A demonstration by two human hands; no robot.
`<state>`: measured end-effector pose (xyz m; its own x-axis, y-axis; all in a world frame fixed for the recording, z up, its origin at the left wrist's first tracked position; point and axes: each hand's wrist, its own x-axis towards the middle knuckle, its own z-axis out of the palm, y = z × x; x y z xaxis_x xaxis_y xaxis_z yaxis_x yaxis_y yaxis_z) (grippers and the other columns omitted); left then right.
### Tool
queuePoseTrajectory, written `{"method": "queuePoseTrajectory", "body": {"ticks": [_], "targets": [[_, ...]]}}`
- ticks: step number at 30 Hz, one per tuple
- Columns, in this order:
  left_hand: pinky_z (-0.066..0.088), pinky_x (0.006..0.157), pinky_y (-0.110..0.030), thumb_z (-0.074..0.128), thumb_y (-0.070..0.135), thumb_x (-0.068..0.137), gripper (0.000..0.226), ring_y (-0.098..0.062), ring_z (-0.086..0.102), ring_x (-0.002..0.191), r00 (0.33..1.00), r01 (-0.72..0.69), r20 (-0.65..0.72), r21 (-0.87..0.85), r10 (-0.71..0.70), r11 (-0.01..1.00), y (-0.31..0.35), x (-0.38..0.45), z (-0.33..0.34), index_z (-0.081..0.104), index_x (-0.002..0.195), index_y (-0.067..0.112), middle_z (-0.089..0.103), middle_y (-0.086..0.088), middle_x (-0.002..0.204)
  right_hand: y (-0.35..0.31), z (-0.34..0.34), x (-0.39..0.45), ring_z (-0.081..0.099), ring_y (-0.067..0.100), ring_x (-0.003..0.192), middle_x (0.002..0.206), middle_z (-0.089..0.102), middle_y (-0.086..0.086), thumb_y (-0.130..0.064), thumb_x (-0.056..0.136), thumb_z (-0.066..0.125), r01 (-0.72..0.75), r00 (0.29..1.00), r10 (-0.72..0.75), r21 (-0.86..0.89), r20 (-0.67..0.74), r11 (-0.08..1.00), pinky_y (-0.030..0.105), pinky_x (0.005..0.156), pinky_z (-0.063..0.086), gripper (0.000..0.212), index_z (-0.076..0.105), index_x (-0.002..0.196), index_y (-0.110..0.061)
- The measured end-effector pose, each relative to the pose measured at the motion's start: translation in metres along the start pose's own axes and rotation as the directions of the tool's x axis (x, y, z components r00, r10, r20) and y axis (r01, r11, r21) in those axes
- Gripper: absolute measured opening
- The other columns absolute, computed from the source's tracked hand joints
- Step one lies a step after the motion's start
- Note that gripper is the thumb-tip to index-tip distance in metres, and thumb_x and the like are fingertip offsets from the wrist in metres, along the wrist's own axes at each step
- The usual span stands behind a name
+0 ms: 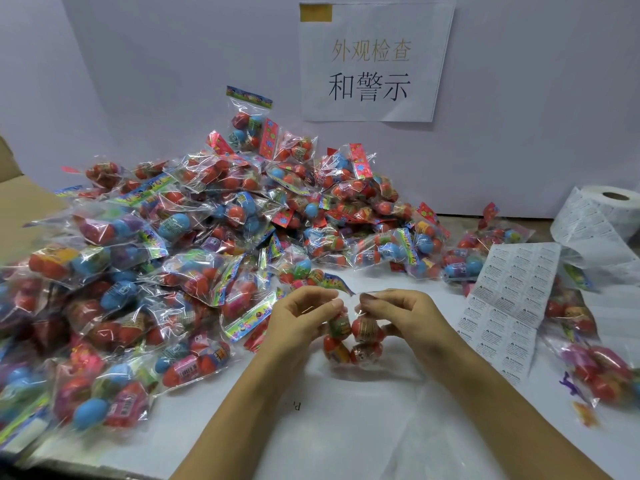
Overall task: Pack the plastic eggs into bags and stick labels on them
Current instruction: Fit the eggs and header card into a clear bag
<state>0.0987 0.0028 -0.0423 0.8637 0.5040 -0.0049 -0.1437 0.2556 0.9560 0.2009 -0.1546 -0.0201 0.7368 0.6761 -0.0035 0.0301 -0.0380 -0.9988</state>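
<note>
Clear plastic film, pinched at its top edge by both hands, holds a small bag of plastic eggs at the centre of the white table. The left hand grips the bag's upper left corner with curled fingers and thumb; the right hand pinches the upper right corner in the same way, the two sets of fingertips nearly meeting above the eggs. The bag hangs straight down between them, its long axis running from the pinched mouth down toward the person, its bottom resting on or just above the table; which of the two cannot be told. Neither hand is nearer: the bag sits midway, directly in front of the person.

Inside are what look like four eggs in two rows, mostly red-orange, with bands of green, yellow and printed wrap around their middles. The film is glossy and crinkled, and a coloured header strip shows just behind the fingertips.

A sheet of white warning labels lies to the right, near the right hand, fed from a label roll by the wall. The next move likely falls to that hand, reaching right for a label. A large heap of filled bags covers the table's left side and back.
</note>
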Motion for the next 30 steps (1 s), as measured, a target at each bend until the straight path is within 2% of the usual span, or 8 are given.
{"method": "queuePoseTrajectory", "body": {"ticks": [3,7,10,13,17,23,26,30], "targets": [[0.059,0.067,-0.026,0.072,-0.006,0.087,0.013,-0.018,0.076,0.079,0.999,-0.02,-0.028,-0.002,0.02,1.0,0.001,-0.0004,0.0,0.072,0.093,0.005,0.074,-0.005,0.077,0.0022,-0.0008,-0.0009,0.072,0.018,0.086,0.091,0.078,0.004,-0.054,0.065,0.079,-0.021,0.997,0.027,-0.09,0.066,0.996,0.035,0.077,0.055,0.038,0.082,0.088,-0.023],[0.059,0.064,-0.027,0.073,-0.001,0.087,0.011,-0.017,0.076,0.077,1.0,0.007,0.0,-0.009,-0.007,1.0,0.0015,-0.002,0.0015,0.072,0.096,0.005,0.071,0.0,0.072,0.006,-0.0017,0.0025,0.074,0.021,0.079,0.084,0.078,0.009,-0.04,0.064,0.084,-0.042,0.999,0.044,-0.067,0.028,0.997,0.038,0.079,0.059,0.03,0.083,0.082,-0.016],[0.058,0.067,-0.029,0.077,0.023,0.083,0.007,-0.018,0.074,0.082,0.998,0.025,0.052,0.001,-0.025,1.0,0.0046,-0.0032,0.0029,0.078,0.084,0.016,0.07,-0.004,0.076,0.0057,-0.0035,0.002,0.075,0.02,0.08,0.084,0.079,0.008,-0.039,0.066,0.083,-0.015,0.999,0.019,-0.104,0.035,0.994,0.028,0.075,0.059,0.03,0.083,0.083,-0.015],[0.057,0.069,-0.032,0.073,0.04,0.082,0.021,-0.018,0.073,0.084,0.998,0.025,0.056,0.025,-0.026,0.999,0.0068,-0.0039,0.0037,0.078,0.075,0.021,0.071,-0.007,0.078,0.0038,-0.002,0.0003,0.073,0.015,0.076,0.083,0.078,0.006,-0.045,0.066,0.081,-0.025,0.998,0.032,-0.117,0.056,0.993,0.024,0.07,0.056,0.033,0.083,0.083,-0.017],[0.057,0.073,-0.027,0.069,0.039,0.088,0.026,-0.023,0.074,0.094,0.999,0.019,0.05,0.025,-0.02,1.0,0.0075,-0.0045,0.0022,0.082,0.088,0.016,0.077,-0.015,0.093,-0.0006,-0.0007,-0.0014,0.074,0.011,0.084,0.09,0.079,-0.002,-0.054,0.068,0.076,-0.006,1.0,0.006,-0.085,0.0,0.996,0.022,0.067,0.054,0.036,0.084,0.086,-0.024],[0.057,0.067,-0.024,0.068,0.042,0.086,0.026,-0.026,0.076,0.089,1.0,0.0,-0.003,0.019,0.0,1.0,0.0062,-0.0048,0.0067,0.08,0.079,0.02,0.076,-0.008,0.085,-0.002,0.0007,0.0002,0.074,0.013,0.081,0.089,0.079,0.002,-0.03,0.091,0.069,-0.003,0.998,0.001,-0.019,-0.066,1.0,0.026,0.067,0.051,0.02,0.081,0.085,-0.016],[0.057,0.07,-0.024,0.073,0.046,0.085,0.026,-0.026,0.076,0.093,1.0,-0.006,-0.001,0.039,0.006,0.999,0.0065,-0.0044,0.0052,0.08,0.082,0.022,0.076,-0.009,0.088,-0.0022,0.0018,-0.0005,0.075,0.014,0.082,0.092,0.079,0.001,-0.032,0.091,0.068,-0.009,0.998,0.009,-0.006,-0.058,1.0,0.022,0.064,0.052,0.02,0.08,0.089,-0.016],[0.058,0.08,-0.033,0.086,0.039,0.073,0.03,-0.024,0.075,0.1,0.988,0.11,0.102,0.082,-0.119,0.991,0.0045,-0.005,0.003,0.08,0.096,0.021,0.078,-0.01,0.103,-0.0021,-0.0031,0.0006,0.075,0.013,0.085,0.095,0.079,0.0,-0.042,0.082,0.07,-0.029,0.997,0.03,0.017,-0.074,0.999,0.025,0.068,0.052,0.033,0.08,0.093,-0.013]]}}
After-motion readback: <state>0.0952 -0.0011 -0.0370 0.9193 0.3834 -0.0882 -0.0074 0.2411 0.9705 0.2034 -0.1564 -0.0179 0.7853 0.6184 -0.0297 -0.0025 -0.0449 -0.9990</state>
